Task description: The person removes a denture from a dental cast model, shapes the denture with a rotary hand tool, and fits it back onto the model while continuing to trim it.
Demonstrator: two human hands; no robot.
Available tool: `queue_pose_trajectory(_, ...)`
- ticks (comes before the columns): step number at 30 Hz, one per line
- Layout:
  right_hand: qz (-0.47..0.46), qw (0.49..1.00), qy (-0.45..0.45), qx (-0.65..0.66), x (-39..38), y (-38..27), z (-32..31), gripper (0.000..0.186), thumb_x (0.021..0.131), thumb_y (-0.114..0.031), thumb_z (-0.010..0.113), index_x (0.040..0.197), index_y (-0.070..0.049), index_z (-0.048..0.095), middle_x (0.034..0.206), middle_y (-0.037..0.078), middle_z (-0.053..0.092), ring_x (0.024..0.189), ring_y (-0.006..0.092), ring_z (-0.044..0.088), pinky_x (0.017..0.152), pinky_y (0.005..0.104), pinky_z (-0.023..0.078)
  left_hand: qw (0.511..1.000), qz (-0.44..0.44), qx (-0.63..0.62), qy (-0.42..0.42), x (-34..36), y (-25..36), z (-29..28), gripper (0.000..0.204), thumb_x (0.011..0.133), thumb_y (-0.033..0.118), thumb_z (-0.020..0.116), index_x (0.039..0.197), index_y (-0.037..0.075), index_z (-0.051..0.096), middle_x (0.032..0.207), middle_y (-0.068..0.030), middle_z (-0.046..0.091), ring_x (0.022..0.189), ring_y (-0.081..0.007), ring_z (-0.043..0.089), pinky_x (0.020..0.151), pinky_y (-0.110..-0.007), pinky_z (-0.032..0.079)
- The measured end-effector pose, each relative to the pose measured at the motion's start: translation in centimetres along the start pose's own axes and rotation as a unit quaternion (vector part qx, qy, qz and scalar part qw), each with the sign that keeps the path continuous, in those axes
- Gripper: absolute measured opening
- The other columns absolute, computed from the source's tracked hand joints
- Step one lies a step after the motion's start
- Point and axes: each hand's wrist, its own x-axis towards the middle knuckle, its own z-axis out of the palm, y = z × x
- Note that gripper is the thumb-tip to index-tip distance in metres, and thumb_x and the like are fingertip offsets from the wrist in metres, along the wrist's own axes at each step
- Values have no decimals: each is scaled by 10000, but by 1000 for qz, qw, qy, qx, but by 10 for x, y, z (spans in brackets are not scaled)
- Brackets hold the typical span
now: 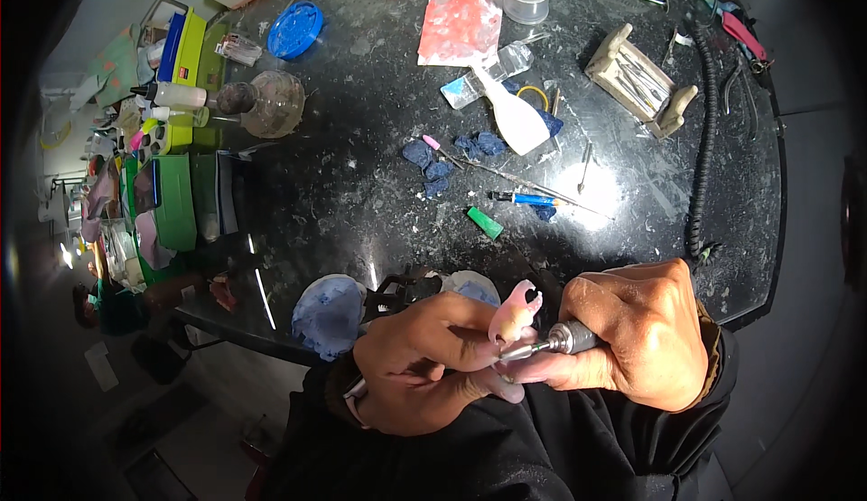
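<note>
My left hand (pixel 424 356) is closed, pinching a small pink denture piece (pixel 515 318) between the fingers just past the table's near edge. The piece is upright, with a dark gap by its upper tip. Wrapped in my right hand (pixel 646 329) is a rotary handpiece (pixel 569 337) with a metal nose. Its tip points left, close below the denture piece; I cannot tell whether the two touch. Fingers of both hands meet near the tip. Behind my left hand sits a dark articulator with bluish plaster casts (pixel 330 314), partly hidden.
On the dark, dusty table (pixel 361 185) lie blue wax scraps (pixel 435 171), a white spatula (pixel 517 117), a blue knife-like tool (pixel 533 199) and a green tapered piece (pixel 485 223). A wooden tool holder (pixel 637 81) stands back right, beside a coiled black cord (pixel 703 167). Leftward are a glass burner (pixel 275 103) and green bins (pixel 167 203).
</note>
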Motion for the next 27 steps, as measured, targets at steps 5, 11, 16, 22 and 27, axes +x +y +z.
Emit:
queue_pose_trajectory(5,13,1000,-8,-17,0,-1,-1,486,678,-518,678,631,-50,557,502,53,497,424,217,543,391,304,396,999,-37,-13,18,0,6,3,204,734,-110,662,897,-40,561,953,-233,583,796,-241,656,609,-286,576)
queue_pose_trajectory(11,13,1000,-9,-14,0,-1,-2,485,691,-526,667,649,-53,570,513,52,512,438,224,555,402,301,406,999,-34,16,9,2,5,2,200,730,-83,683,869,-37,548,942,-219,585,809,-233,649,630,-290,576)
queue_pose_trajectory(16,-4,1000,4,19,-1,5,-10,473,669,-511,699,664,-54,575,554,46,553,452,188,569,423,282,416,1000,-11,-11,-16,1,4,0,239,733,-65,688,908,-41,527,953,-208,585,922,-281,632,741,-312,564)
queue_pose_trajectory(22,-98,982,102,129,6,9,-11,363,679,-213,769,949,-7,641,768,83,669,566,174,641,484,258,488,993,-53,-98,-28,4,11,5,271,801,-69,601,1029,-70,454,980,-210,552,1093,-371,536,867,-385,514)
queue_pose_trajectory(27,-105,981,93,131,3,3,-8,224,651,-51,778,840,15,676,667,108,669,508,171,645,461,231,490,995,-22,-93,-26,6,12,6,344,793,-82,606,1094,-95,441,997,-210,556,917,-234,621,821,-369,535)
